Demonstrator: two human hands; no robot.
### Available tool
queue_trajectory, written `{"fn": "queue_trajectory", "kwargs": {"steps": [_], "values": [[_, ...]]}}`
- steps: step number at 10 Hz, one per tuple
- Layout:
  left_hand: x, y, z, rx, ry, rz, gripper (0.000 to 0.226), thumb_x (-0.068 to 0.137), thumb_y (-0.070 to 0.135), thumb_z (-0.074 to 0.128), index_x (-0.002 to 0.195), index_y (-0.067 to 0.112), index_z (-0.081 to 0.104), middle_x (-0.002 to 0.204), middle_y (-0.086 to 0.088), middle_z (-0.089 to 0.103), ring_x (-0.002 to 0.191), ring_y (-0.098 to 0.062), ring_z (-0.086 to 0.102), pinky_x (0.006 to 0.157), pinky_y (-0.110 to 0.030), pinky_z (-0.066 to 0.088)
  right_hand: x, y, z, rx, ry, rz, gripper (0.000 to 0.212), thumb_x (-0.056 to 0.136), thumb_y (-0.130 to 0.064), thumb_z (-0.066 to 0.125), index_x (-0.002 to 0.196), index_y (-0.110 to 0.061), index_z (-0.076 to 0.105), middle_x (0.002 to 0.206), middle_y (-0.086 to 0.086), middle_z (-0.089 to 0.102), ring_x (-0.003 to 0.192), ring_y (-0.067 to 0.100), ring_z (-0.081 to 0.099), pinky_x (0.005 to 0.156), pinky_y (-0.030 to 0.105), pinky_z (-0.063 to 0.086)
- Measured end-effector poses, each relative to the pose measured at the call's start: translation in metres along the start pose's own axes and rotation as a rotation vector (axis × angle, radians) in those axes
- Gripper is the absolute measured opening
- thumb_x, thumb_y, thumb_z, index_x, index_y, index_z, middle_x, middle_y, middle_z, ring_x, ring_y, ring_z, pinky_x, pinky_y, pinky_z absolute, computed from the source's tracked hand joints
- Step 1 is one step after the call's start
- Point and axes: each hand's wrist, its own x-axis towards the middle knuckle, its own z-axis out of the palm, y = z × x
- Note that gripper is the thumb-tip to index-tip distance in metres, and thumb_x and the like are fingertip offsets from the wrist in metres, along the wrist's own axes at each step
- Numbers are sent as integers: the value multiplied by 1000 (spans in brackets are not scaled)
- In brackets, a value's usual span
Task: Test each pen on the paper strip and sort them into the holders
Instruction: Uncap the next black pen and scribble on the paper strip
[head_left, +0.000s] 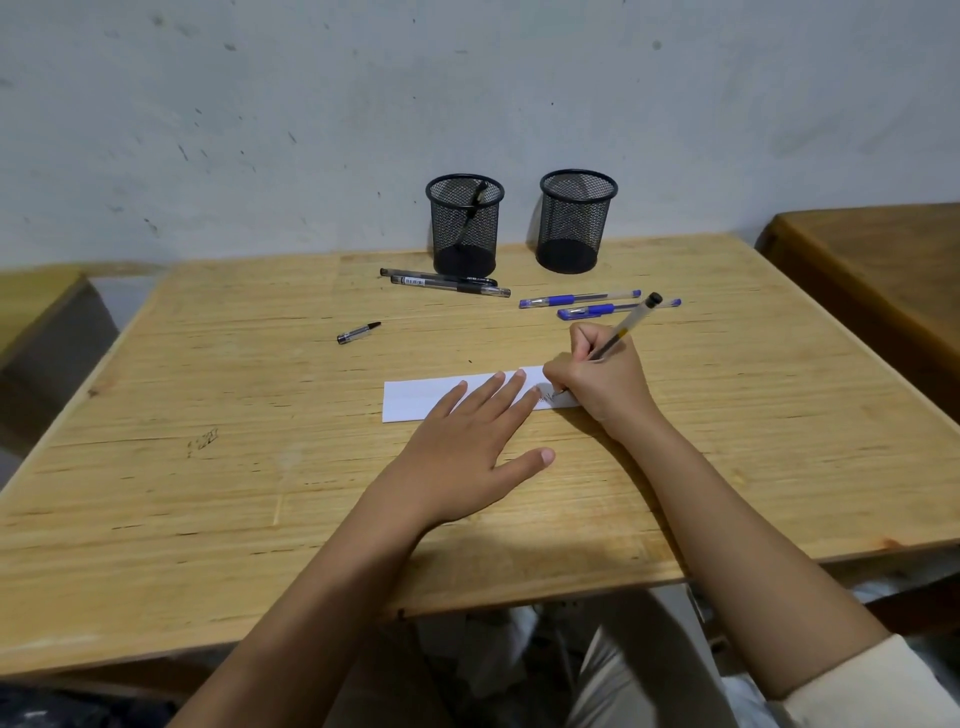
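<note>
A white paper strip (415, 397) lies mid-table. My left hand (467, 447) rests flat on it, fingers spread. My right hand (597, 382) grips a black pen (631, 325), its tip on the strip's right end beside a scribble. Two black mesh holders stand at the back: the left holder (465, 228) has one black pen in it, the right holder (576, 223) looks empty. Two black pens (447, 283) lie in front of the left holder. Two blue pens (587, 304) lie in front of the right one. A loose black cap (358, 332) lies further left.
The wooden table (208, 493) stands against a grey wall. Another wooden table (883, 260) adjoins at the right, and a lower surface (36, 301) sits at the left. My legs show below the front edge.
</note>
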Motion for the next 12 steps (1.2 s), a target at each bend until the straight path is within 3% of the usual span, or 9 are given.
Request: {"fn": "queue_trajectory", "kwargs": {"steps": [4,5,8,9,10,11,12], "values": [[0,0,1,-7,2,0,66,92,61,22,149,33,1,157,14,-9,143,-1,-12,119,-32,-8,0,1,0,-5,7,12,19,65,6,60,57,-2,44,60,14,37,58,25,35,57,33,36],[1,-1,1,-7,7,1,66,92,61,22,149,33,2,157,14,-9,143,-1,-11,119,-32,-8,-2,0,0,-12,27,7,20,66,5,60,59,-5,44,61,13,37,59,24,33,50,18,38],[0,-1,3,-7,14,3,66,92,61,21,149,33,2,157,14,-8,143,-1,-11,119,-33,-7,-4,-2,-1,7,10,14,21,65,7,58,57,-3,42,59,11,34,57,23,30,56,30,30],[-1,-1,5,-6,38,7,67,92,62,20,149,32,1,158,14,-8,143,-1,-12,119,-32,-7,-7,-3,-5,72,67,20,26,65,8,60,57,-2,39,57,13,34,54,19,36,55,28,35],[-2,0,6,-32,71,5,68,91,63,22,149,31,3,158,13,-6,143,0,-10,119,-32,-5,-10,-4,-15,213,175,30,24,70,5,66,62,-7,46,59,4,48,51,5,46,54,19,42],[-3,1,5,-62,105,-1,71,91,62,27,150,28,7,158,13,-4,143,1,-8,119,-32,-5,-13,-6,-23,393,168,55,12,73,0,73,74,-7,62,73,5,66,65,7,63,67,21,54],[-5,3,2,-74,158,15,72,92,60,32,150,22,12,159,11,-1,143,1,-7,118,-28,-7,-13,-7,-25,500,122,66,12,76,-4,71,87,-9,71,86,5,74,88,19,69,80,27,55]]}}
